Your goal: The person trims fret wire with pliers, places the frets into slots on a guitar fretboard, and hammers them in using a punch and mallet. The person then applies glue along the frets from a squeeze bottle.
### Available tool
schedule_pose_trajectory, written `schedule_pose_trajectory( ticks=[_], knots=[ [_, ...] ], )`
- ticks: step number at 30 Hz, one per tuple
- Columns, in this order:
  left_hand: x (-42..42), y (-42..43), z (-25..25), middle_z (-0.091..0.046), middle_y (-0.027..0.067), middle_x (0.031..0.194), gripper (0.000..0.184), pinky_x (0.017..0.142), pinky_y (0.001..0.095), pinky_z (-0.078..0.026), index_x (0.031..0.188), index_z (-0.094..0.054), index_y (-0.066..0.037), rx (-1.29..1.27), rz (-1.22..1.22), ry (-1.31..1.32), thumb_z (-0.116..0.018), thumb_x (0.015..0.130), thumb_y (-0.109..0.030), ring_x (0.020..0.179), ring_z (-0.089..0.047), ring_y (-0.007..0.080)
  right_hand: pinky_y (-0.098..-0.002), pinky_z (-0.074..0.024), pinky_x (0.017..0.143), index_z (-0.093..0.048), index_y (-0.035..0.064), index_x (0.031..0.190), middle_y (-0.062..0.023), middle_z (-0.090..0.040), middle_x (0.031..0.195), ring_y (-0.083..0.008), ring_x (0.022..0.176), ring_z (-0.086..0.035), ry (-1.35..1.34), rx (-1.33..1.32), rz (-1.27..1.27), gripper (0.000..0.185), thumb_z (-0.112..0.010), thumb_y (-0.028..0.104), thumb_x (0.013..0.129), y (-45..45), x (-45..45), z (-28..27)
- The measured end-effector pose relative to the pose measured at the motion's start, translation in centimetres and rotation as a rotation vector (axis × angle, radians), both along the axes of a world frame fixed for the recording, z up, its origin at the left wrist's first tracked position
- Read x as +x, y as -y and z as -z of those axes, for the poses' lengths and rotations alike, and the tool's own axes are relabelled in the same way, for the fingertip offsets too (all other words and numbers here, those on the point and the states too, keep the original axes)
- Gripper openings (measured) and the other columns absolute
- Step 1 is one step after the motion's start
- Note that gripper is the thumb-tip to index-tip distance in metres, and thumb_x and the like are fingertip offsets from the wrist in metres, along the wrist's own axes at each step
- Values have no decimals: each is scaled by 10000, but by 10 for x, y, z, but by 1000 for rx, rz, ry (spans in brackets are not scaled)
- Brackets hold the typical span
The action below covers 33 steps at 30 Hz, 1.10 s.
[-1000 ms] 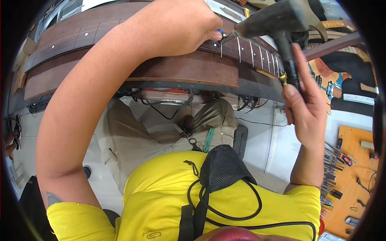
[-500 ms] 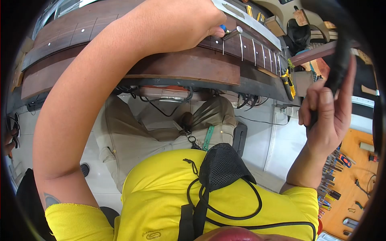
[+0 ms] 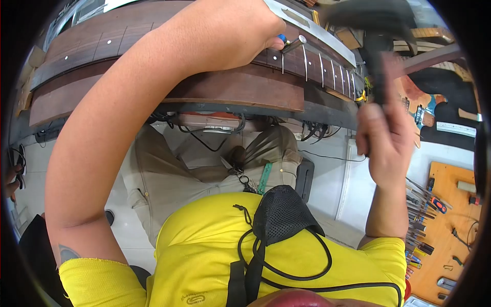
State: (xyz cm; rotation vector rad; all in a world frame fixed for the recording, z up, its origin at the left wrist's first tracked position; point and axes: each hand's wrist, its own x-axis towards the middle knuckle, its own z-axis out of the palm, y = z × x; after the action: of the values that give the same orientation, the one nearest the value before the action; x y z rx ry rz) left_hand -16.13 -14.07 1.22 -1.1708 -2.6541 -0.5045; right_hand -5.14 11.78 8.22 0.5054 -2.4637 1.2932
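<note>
My left hand [image 3: 250, 33] is closed at the fretboard [image 3: 314, 65], thumb and fingers pinching a short metal rod [image 3: 294, 45]. The rod has a round, flat end and leans over the fretboard; something blue shows at my fingertips. Several pale metal frets and white dots mark the wood to the right of the rod. My right hand [image 3: 386, 130] is wrapped round the handle of a black hammer [image 3: 376, 56], held up to the right of the fretboard. The hammer and fingers are smeared by motion.
A brown wooden board [image 3: 240, 89] lies along the bench's near edge. Yellow-and-black pliers [image 3: 361, 96] sit by the fretboard's right end, partly hidden by my right hand. Cables [image 3: 204, 135] hang beneath the bench. Several tools lie on an orange-brown board [image 3: 450, 204] at right.
My right hand and the hammer have swung left, closer to the fretboard. My left hand and the metal rod stay almost where they were.
</note>
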Motion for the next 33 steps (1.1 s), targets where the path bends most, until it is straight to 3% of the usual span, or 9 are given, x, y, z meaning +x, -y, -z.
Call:
schedule_pose_trajectory(
  ticks=[4, 8, 10, 12, 17, 21, 26, 29, 33],
  knots=[
    [2, 1, -4, -703, 245, 787, 315, 766, 509, -555, 858, -710, -2, 3, -17, -15, -633, 974, -285, 817, -703, 431, -200, -307, 421, -326, 46, 1629, 33, -475, 659, -32, 464, -391, 179, 181, 2, 595, -510, 86, 1065, -2, 2, -7],
    [7, 1, -3, -699, 253, 788, 318, 768, 515, -551, 855, -708, 1, 47, -33, 19, -632, 977, -283, 822, -700, 438, -214, -341, 414, -204, 94, 1670, -9, -515, 715, -34, 485, -428, -47, -66, 40, 667, -512, 114, 1078, 9, 0, -4],
    [2, -2, 2, -699, 255, 791, 321, 770, 517, -549, 852, -706, 3, 31, -42, 6, -632, 978, -283, 826, -698, 442, -215, -335, 423, -244, 106, 1665, 1, -528, 723, -30, 493, -412, 27, 81, -1, 651, -518, 108, 1074, -1, -4, 12],
    [0, -1, 4, -698, 257, 793, 324, 772, 519, -547, 849, -704, 5, 15, -50, -7, -632, 979, -284, 831, -696, 445, -193, -311, 441, -338, 82, 1635, 38, -505, 676, -23, 470, -374, 394, 196, -11, 625, -548, 93, 1046, -2, -2, -1],
    [-2, -1, 4, -703, 245, 801, 311, 784, 519, -543, 859, -698, -6, 148, -70, 26, -629, 983, -283, 840, -689, 456, -211, -291, 399, -342, 61, 1627, 35, -459, 632, -26, 437, -366, 169, 70, 104, 636, -574, 117, 1038, 0, 5, -3],
    [-6, 0, 3, -709, 243, 826, 314, 804, 515, -541, 878, -703, -8, 253, -219, 26, -621, 989, -290, 864, -691, 451, -193, -300, 422, -338, 76, 1632, 58, -460, 641, -20, 460, -378, 305, 7, 100, 617, -562, 117, 1059, -6, 9, -7],
    [2, -3, -3, -718, 246, 871, 332, 827, 510, -545, 899, -710, 3, 92, -157, 42, -608, 997, -297, 895, -695, 442, -195, -282, 417, -323, 81, 1638, 30, -418, 681, -39, 479, -360, 256, 47, 87, 642, -573, 117, 1048, -13, 2, -7],
    [2, -5, -5, -720, 249, 875, 339, 831, 507, -549, 895, -718, 7, 54, -137, 60, -611, 996, -298, 899, -699, 441, -200, -322, 429, -334, 73, 1632, 25, -469, 643, -30, 470, -386, 36, -75, 71, 620, -566, 117, 1059, -3, -4, -13],
    [-1, -6, -8, -722, 255, 886, 345, 833, 502, -551, 894, -726, 12, -28, -158, 105, -614, 995, -298, 905, -703, 435, -197, -347, 442, -332, 72, 1632, 30, -525, 724, -29, 489, -411, 78, 13, -25, 613, -550, 92, 1059, 1, -15, 3]
  ],
)
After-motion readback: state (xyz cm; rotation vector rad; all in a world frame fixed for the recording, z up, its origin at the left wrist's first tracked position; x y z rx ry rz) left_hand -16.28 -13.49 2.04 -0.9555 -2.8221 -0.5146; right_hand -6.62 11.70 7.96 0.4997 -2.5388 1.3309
